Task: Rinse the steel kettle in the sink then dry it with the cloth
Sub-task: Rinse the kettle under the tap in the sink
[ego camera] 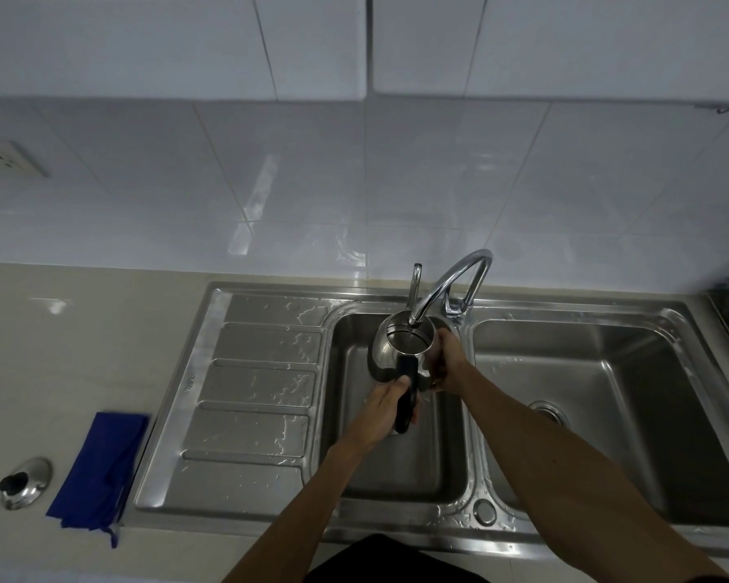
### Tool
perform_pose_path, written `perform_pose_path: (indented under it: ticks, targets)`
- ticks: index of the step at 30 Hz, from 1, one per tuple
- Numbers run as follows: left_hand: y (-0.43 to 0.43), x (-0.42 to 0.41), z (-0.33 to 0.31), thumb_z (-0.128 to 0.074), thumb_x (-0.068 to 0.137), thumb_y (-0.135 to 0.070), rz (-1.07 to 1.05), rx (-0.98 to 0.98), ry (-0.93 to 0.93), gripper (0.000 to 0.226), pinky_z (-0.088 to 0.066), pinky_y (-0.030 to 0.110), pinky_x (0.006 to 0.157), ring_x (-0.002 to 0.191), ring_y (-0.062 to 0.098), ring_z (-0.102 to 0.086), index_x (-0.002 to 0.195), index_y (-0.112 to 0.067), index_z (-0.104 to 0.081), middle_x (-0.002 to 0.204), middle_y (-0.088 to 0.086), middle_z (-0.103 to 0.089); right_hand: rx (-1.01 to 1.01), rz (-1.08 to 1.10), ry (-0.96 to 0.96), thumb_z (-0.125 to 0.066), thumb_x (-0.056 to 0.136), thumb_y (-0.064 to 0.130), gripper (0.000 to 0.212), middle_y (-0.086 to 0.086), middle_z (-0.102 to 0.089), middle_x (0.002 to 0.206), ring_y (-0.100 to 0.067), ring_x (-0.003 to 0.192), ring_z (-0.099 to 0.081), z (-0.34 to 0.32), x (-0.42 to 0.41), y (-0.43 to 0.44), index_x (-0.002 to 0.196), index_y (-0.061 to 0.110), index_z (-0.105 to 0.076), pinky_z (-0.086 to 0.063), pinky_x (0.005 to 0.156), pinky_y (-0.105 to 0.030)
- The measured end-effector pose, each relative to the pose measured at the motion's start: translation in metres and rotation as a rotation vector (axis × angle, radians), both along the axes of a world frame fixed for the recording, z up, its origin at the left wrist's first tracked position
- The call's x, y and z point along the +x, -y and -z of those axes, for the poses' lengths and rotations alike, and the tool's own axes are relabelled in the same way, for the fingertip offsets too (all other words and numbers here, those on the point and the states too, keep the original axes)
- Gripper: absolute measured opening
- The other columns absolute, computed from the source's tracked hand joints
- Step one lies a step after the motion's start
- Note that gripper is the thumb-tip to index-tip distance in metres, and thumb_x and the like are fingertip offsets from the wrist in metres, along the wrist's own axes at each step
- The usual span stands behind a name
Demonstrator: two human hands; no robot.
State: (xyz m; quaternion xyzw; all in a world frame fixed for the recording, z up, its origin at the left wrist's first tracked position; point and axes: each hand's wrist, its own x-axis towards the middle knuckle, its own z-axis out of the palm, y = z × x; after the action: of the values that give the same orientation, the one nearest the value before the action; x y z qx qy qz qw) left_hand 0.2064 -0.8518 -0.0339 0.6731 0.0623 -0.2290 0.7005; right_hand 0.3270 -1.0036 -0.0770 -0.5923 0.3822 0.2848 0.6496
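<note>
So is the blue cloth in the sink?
No, the blue cloth lies on the counter, left of the sink, beside the kettle lid.

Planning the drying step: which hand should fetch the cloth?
Probably the left hand: the folded blue cloth lies on its side. The right hand would first have to support the steel kettle.

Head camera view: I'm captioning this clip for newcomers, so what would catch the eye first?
The steel kettle, held under the curved tap over the left sink basin, left hand on its black handle, right hand on its side. Next, the blue cloth on the counter left of the wet draining board.
</note>
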Motion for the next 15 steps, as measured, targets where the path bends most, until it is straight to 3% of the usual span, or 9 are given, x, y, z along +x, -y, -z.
perform_pose_path:
  ticks: [4, 8, 15]
  targets:
    - [-0.001, 0.0, 0.002, -0.038, 0.099, -0.053, -0.001, 0.006, 0.003, 0.054, -0.05, 0.038, 0.082, 0.075, 0.023, -0.064, 0.091, -0.008, -0.067, 0.077, 0.011, -0.067, 0.012, -0.004, -0.008, -0.053, 0.072, 0.06, 0.043, -0.005, -0.06, 0.069, -0.021, 0.066, -0.056, -0.004, -0.001, -0.001, 0.074, 0.018, -0.063, -0.047, 0.062, -0.027]
    - [-0.001, -0.002, 0.0, -0.035, 0.103, -0.046, 0.01, -0.012, -0.003, 0.049, -0.05, 0.038, 0.083, 0.078, 0.023, -0.064, 0.093, -0.009, -0.066, 0.08, 0.012, -0.066, 0.013, -0.01, -0.011, -0.056, 0.066, 0.063, 0.051, -0.009, -0.066, 0.083, -0.025, 0.078, -0.061, 0.005, 0.001, 0.002, 0.086, 0.017, -0.067, -0.052, 0.07, -0.033]
    - [-0.002, -0.001, 0.004, -0.036, 0.102, -0.048, 0.008, -0.01, -0.016, 0.048, -0.05, 0.037, 0.082, 0.076, 0.021, -0.064, 0.093, -0.011, -0.066, 0.078, 0.007, -0.068, 0.013, -0.022, -0.002, -0.054, 0.072, 0.06, 0.05, -0.01, -0.065, 0.084, -0.026, 0.083, -0.061, -0.003, -0.001, -0.001, 0.089, 0.014, -0.067, -0.051, 0.082, -0.039]
